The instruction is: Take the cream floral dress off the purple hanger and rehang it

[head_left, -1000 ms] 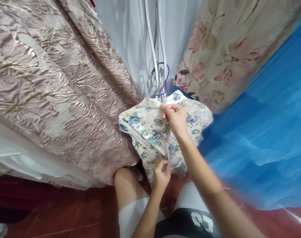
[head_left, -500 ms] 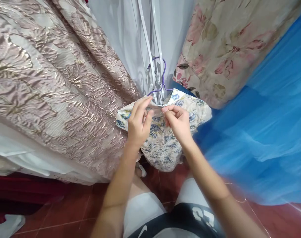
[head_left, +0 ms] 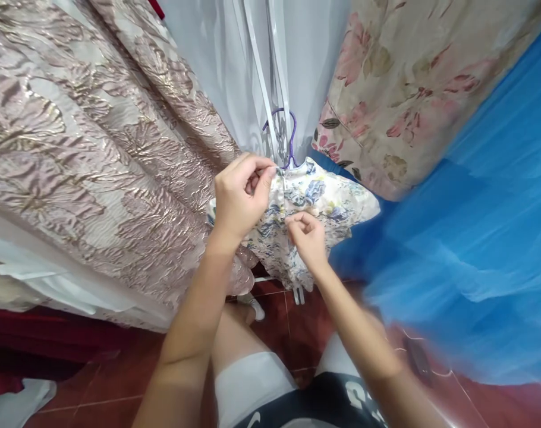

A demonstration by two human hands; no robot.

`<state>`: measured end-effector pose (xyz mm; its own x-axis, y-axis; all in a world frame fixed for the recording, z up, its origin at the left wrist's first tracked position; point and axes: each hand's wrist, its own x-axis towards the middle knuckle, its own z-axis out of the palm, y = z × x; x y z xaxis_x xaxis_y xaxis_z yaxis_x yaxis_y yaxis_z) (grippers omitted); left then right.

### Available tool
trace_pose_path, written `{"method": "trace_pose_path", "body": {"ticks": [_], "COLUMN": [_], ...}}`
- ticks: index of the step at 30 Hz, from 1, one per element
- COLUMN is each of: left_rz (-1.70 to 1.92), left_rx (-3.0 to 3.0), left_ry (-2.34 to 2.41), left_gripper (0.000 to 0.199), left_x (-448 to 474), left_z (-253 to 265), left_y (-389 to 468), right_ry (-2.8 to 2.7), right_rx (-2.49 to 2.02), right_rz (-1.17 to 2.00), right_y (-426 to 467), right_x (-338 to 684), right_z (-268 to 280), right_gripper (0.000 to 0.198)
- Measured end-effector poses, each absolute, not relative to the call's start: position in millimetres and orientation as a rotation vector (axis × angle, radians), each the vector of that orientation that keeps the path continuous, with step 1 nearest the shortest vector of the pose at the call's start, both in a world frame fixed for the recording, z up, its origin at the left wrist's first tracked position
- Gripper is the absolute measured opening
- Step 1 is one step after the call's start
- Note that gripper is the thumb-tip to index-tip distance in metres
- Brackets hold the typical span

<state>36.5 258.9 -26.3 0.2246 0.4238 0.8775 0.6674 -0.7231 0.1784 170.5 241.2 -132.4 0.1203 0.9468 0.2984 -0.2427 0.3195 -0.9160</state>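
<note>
A small white dress (head_left: 317, 190) with a blue and yellow flower print hangs on a purple hanger (head_left: 292, 134), a straight zipper line running down its middle from the neckline. At the neck edge, beside the top of that line, my left hand (head_left: 244, 193) is closed in a pinch on the fabric. Lower on the same line my right hand (head_left: 307, 235) pinches what looks like the zipper pull, which its fingertips mostly cover. The left shoulder of the dress is largely hidden behind my left hand.
Pink embossed fabric (head_left: 132, 148) hangs close on the left. White straps (head_left: 277, 59) dangle before a pale cloth behind the hanger. To the right are a floral curtain-like fabric (head_left: 386, 101) and blue tulle (head_left: 475, 238). Below lies red tile floor (head_left: 270, 309).
My right hand has moved down from the neckline along the middle of the dress. My left hand has gone from loosely spread fingers to a pinch on the neck edge.
</note>
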Motion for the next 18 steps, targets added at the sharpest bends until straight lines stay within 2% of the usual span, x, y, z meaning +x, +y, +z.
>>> {"method": "trace_pose_path", "body": {"ticks": [9,14,18], "left_rz": [-1.469,-1.532,-1.677], "left_rx": [-2.375,-2.247,-2.006], "left_ry": [-1.042,-1.018,-1.011], "left_gripper": [0.020,0.023,0.027], "left_x": [40.7,41.8,-4.7], "left_z": [-46.6,-44.3,-38.0], "left_y": [252.9,260.8,296.1], "right_ry": [-1.219,-1.231,-1.374], "right_rx": [-0.703,-0.754,-0.970], "right_rz": [0.814,0.772,0.749], "right_y": [250.0,254.8,252.5], "right_x": [178.3,168.4,166.8], "right_z": [-88.0,-90.6,-113.2], "right_gripper": [0.030,0.026,0.020]}}
